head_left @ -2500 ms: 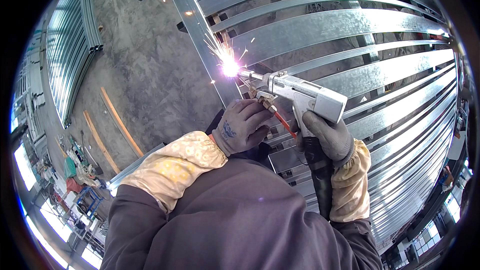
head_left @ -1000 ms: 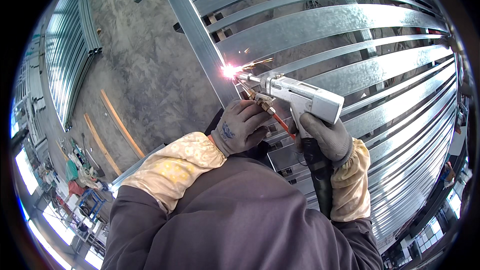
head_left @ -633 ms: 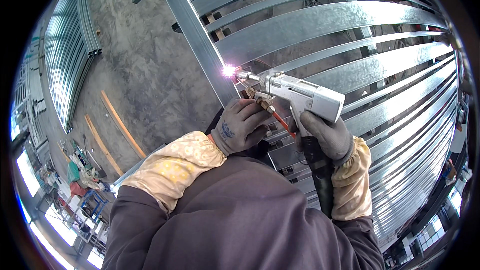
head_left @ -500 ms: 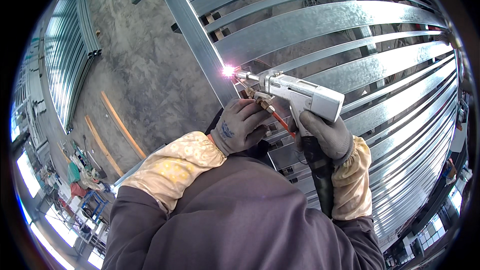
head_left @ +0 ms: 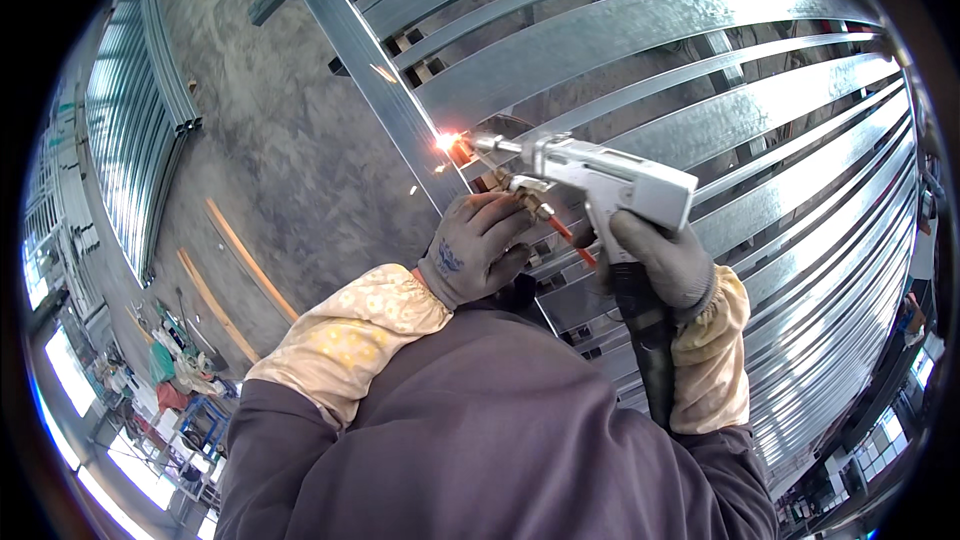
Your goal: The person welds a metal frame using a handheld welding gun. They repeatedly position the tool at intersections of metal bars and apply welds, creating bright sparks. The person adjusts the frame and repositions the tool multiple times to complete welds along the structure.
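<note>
at centre frame, right hand in grey glove, fingers wrapped tight around grip of silver handheld welding gun, black cable dropping from handle down past right forearm. left hand also grey-gloved, fingers curled and bunched under front of gun, pinching brass wire-feed nozzle with orange tube trailing back from it. gun tip pointing left, touching long galvanised steel rail right where bright spark glows, few small sparks scattered just below. rail running diagonally from top of frame down to hands, crossing ends of many parallel galvanised steel bars fanning out to right. cream patterned sleeve covers on both forearms over dark purple-grey jacket. concrete floor left of rail, two wooden strips lying on it, well apart from hands. stack of steel frames further left. clutter of coloured items and bright windows at lower left edge, too small to make out.
</note>
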`<move>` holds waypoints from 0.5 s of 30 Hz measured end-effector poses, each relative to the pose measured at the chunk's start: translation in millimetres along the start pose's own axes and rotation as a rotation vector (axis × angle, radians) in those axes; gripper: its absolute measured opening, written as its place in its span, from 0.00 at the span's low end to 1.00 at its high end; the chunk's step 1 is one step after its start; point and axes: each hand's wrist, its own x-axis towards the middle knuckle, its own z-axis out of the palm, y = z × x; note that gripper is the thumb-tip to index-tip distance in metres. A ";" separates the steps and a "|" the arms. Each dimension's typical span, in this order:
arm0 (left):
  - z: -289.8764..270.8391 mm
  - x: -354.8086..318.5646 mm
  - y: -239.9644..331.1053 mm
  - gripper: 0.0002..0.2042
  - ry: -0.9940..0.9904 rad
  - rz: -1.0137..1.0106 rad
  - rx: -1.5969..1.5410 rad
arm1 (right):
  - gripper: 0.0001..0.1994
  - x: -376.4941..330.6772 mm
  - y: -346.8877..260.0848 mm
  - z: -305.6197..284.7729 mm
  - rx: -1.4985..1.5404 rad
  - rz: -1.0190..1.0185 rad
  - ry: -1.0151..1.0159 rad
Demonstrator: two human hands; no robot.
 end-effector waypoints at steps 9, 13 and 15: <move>10.0 46.1 43.5 0.35 -0.184 -0.060 0.168 | 0.20 -50.9 4.9 -47.3 0.107 -0.192 0.257; 36.7 71.1 47.4 0.37 -0.111 -0.110 0.272 | 0.20 -64.9 9.0 -54.3 0.125 -0.244 0.308; 44.7 81.7 43.7 0.36 -0.140 -0.236 0.226 | 0.20 -68.5 10.7 -58.6 0.146 -0.270 0.306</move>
